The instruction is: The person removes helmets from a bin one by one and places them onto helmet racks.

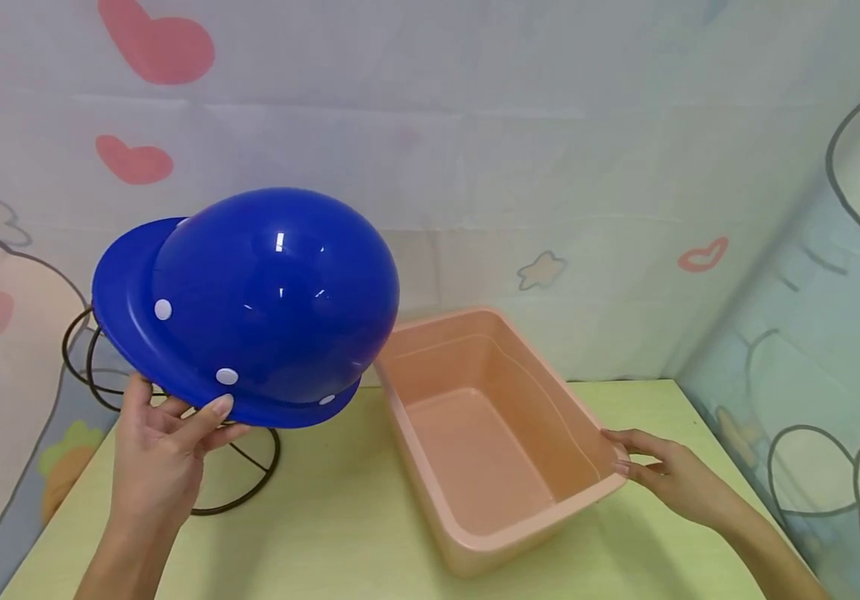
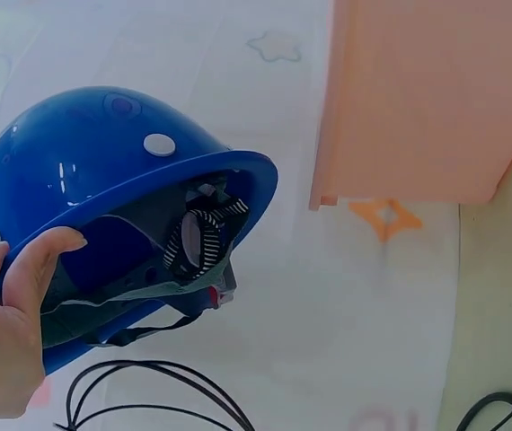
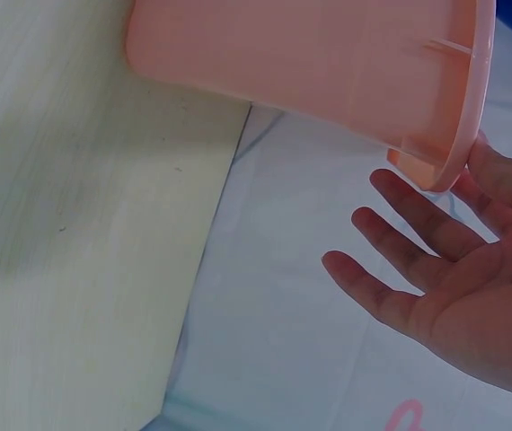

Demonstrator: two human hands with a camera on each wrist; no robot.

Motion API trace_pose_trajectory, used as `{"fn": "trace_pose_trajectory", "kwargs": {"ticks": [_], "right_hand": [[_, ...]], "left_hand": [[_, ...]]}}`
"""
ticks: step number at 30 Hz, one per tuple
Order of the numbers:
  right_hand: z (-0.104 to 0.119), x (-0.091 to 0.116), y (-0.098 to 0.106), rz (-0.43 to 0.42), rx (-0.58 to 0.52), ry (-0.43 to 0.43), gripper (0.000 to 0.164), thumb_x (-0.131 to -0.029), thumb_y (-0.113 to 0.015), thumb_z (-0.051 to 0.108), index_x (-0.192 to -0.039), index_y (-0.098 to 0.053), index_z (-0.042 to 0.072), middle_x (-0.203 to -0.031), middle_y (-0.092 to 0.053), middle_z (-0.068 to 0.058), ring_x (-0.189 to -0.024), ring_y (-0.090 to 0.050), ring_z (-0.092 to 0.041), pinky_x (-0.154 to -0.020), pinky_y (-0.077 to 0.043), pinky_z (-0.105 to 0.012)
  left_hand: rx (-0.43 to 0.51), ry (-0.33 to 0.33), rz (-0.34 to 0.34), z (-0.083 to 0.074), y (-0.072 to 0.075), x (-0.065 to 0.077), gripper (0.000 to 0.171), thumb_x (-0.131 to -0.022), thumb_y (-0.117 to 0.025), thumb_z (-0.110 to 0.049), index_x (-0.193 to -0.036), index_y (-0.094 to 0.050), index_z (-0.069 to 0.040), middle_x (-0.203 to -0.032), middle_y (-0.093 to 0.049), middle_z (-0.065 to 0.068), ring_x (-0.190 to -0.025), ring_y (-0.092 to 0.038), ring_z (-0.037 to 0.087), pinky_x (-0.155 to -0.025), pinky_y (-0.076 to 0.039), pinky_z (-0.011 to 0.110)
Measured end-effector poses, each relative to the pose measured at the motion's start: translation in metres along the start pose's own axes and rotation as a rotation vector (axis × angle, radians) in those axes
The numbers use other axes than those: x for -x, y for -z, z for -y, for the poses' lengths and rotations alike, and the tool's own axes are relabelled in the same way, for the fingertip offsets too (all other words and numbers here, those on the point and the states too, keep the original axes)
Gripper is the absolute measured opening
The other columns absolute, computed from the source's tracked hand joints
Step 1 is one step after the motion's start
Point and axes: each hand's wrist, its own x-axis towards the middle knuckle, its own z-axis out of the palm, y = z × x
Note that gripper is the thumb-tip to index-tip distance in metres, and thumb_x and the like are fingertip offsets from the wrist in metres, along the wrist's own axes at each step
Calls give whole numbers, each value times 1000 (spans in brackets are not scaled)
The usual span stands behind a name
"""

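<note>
In the head view my left hand [image 1: 167, 442] grips a blue hard hat [image 1: 287, 292] by its brim, holding it raised and tilted, crown toward the camera. The left wrist view shows its underside, with a headband adjuster [image 2: 193, 241] and dark straps [image 2: 130, 294]. My right hand [image 1: 681, 479] pinches the near right corner rim of a pink plastic basin [image 1: 475, 450] between thumb and forefinger. Its other fingers [image 3: 373, 292] spread away from the rim in the right wrist view. Nothing lies inside the basin, which stands on the table.
Behind and below the hat is a dark wire stand [image 1: 277, 446], partly hidden by the hat and left hand. The pale yellow-green table [image 1: 325, 500] meets a cartoon-printed backdrop [image 1: 610, 167] at the back and both sides.
</note>
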Motion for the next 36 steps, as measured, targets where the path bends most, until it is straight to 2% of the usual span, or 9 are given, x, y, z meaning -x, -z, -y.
{"fn": "trace_pose_trajectory", "kwargs": {"ticks": [5,13,18,24,31,36], "right_hand": [[-1,0,0,1,5,4,37,-88,-59,8,-122,-53,-5,-121,-53,-24,-102,-51,3,-69,-54,-24],[-1,0,0,7,-9,13,36,-88,-59,7,-121,-52,-7,-122,-52,-26,-103,-50,3,-69,-54,-24],[0,0,0,10,-4,16,36,-89,-58,7,-122,-52,-6,-122,-52,-25,-104,-49,4,-70,-54,-24],[-2,1,0,14,-9,20,37,-89,-58,6,-122,-51,-7,-122,-52,-26,-104,-49,5,-70,-54,-23],[-3,1,-1,11,-18,21,38,-89,-58,6,-123,-51,-7,-121,-51,-26,-103,-50,4,-70,-54,-23],[-3,0,-2,7,-25,31,38,-89,-58,6,-123,-50,-8,-121,-52,-27,-103,-50,4,-70,-54,-24]], "left_hand": [[89,-16,-5,0,6,1,62,-81,-44,27,-133,-34,-6,-103,-64,16,-75,-67,28,-56,-54,37],[129,-27,-16,-1,14,1,64,-81,-43,27,-135,-32,-7,-108,-63,18,-77,-67,29,-58,-53,39],[184,-18,-48,-1,20,1,64,-81,-41,27,-134,-32,-9,-111,-61,18,-85,-66,30,-59,-53,41],[234,-13,-97,-1,25,2,62,-80,-42,28,-130,-33,-7,-108,-62,18,-83,-66,31,-57,-53,42],[240,-22,-135,0,28,5,64,-79,-42,29,-131,-35,-8,-108,-62,19,-79,-66,31,-56,-54,41],[335,-20,-100,1,35,5,67,-80,-38,31,-134,-34,-9,-110,-60,20,-83,-65,34,-58,-52,45]]}}
